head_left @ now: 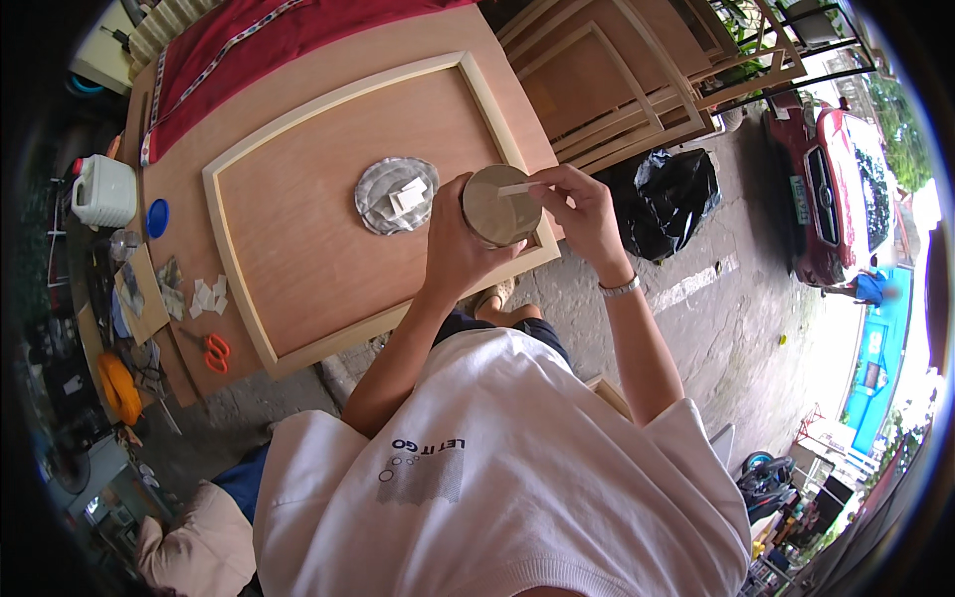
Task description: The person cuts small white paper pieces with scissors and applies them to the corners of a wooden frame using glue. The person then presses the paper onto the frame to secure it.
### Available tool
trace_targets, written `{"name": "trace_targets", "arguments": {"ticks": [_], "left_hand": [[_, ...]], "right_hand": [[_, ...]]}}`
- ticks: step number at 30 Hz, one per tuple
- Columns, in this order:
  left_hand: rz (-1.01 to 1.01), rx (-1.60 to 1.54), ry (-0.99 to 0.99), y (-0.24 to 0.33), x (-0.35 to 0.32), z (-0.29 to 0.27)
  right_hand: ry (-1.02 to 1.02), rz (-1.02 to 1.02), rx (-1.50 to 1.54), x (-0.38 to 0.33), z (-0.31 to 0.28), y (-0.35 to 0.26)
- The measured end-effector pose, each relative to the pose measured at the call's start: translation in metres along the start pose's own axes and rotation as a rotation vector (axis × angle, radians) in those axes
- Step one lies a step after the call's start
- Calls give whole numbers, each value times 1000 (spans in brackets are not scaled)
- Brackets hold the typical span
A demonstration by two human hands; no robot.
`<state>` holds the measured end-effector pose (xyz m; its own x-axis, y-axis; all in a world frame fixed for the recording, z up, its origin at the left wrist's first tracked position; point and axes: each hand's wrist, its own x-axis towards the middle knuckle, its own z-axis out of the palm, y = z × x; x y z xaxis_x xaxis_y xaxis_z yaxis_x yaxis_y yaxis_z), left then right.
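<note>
My left hand (453,244) grips a round, grey-brown, flat-faced object (497,221) by its edge; whether it is a disc or the top of a can I cannot tell. Between the thumb and fingers of my right hand (582,204) is a thin white strip (515,188), lying across the round face. Just left of my left hand, a crumpled grey checked cloth (378,194) carries small white pieces (406,198). Beneath both lies a pale wooden frame (244,343) around a brown panel (308,199).
Orange-handled scissors (216,353), white scraps (208,296), a blue lid (157,218) and a white jug (104,191) sit along the left side. Red cloth (214,65) covers the far edge. Wooden frames (637,109) and a black plastic bag (662,194) stand right; beyond is a red car (831,189).
</note>
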<state>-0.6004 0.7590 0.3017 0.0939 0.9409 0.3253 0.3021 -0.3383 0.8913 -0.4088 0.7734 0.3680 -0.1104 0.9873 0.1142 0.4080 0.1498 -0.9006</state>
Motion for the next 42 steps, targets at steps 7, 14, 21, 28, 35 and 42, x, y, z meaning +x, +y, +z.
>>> {"name": "trace_targets", "arguments": {"ticks": [7, 14, 21, 28, 35, 42], "left_hand": [[-3, -15, -27, -4, -4, 11], [-29, -28, -45, -13, -9, 21], [-128, -102, -32, -25, -19, 41], [-152, -50, 102, -61, -25, 72], [-104, 75, 237, -121, -21, 82], [-203, 349, 463, -99, -89, 113]], "right_hand": [[48, 70, 171, -6, 0, 13], [67, 209, 529, -16, -3, 21], [155, 323, 850, -24, 5, 31], [74, 393, 1053, -44, -20, 46], [47, 406, 687, -75, -61, 87], [-126, 517, 633, -105, -80, 189]]}}
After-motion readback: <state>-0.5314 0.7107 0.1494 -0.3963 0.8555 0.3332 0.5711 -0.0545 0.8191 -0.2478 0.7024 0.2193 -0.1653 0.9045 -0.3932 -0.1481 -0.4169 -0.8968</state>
